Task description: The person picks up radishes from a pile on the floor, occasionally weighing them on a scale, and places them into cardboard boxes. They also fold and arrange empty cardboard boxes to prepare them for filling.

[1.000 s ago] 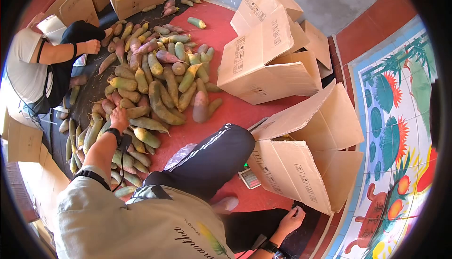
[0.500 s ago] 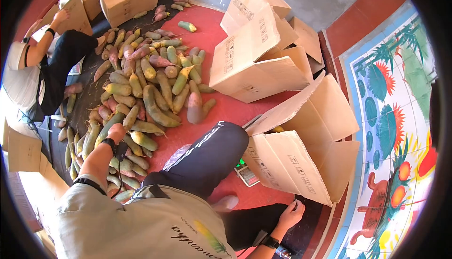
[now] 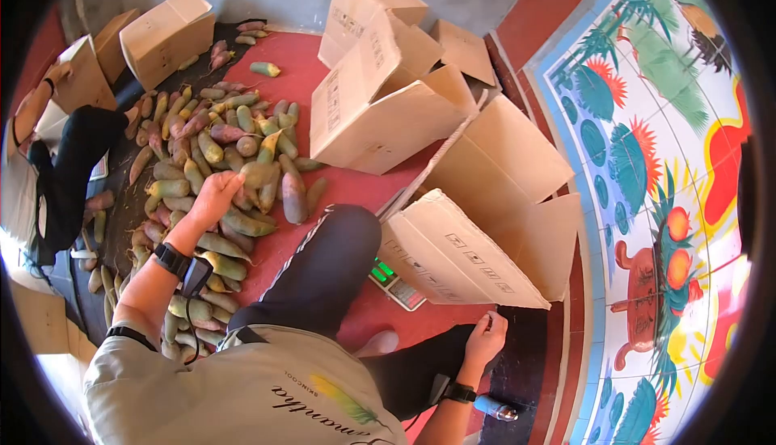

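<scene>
My left hand (image 3: 217, 196) is over the heap of green and pinkish radishes (image 3: 212, 147), its fingers closed on the end of a greenish radish (image 3: 259, 174). Beside my bent knee, near the open box's lower edge, my right hand (image 3: 487, 338) has its fingers curled together, with nothing visible in them. The open cardboard box (image 3: 461, 255) stands to the right of my other knee. Partly under it is a scale (image 3: 398, 286) with a lit green display.
More open cardboard boxes (image 3: 388, 122) stand beyond on the red mat (image 3: 295, 61). At the far left another person (image 3: 69, 170) sits by a box (image 3: 85, 77). A small bluish cylinder (image 3: 495, 407) lies near my right wrist. A painted tile wall (image 3: 638, 227) runs along the right.
My left hand has moved away from the near part of the heap, forward and right, and now holds a radish. My right hand has shifted slightly. The whole view has turned.
</scene>
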`<control>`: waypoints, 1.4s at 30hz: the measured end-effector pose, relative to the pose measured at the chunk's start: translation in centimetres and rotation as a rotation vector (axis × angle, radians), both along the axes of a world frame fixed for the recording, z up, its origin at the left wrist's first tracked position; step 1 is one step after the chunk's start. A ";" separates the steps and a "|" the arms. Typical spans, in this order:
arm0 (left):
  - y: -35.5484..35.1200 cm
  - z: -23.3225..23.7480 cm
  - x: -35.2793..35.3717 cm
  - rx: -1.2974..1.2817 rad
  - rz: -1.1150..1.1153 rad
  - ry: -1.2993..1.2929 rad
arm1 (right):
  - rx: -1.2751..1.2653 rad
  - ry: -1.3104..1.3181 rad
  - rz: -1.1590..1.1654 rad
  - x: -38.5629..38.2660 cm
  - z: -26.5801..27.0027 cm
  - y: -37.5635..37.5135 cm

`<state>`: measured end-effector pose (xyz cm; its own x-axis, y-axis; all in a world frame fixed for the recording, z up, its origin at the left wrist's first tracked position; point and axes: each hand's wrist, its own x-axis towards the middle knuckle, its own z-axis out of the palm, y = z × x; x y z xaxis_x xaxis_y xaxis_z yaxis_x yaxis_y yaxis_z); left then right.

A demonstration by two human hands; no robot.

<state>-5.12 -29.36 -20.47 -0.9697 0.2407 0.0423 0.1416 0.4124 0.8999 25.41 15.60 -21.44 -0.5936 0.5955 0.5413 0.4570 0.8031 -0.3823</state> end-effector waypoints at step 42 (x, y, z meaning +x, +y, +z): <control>0.9 -5.1 -1.2 -0.654 -0.109 0.355 | -0.008 0.049 0.025 1.3 -0.2 0.4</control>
<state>-6.32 -28.47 -25.58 -0.8936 0.4181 0.1635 0.4484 0.8142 0.3687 26.76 15.97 -21.61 -0.5813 0.5849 0.5657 0.4172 0.8111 -0.4099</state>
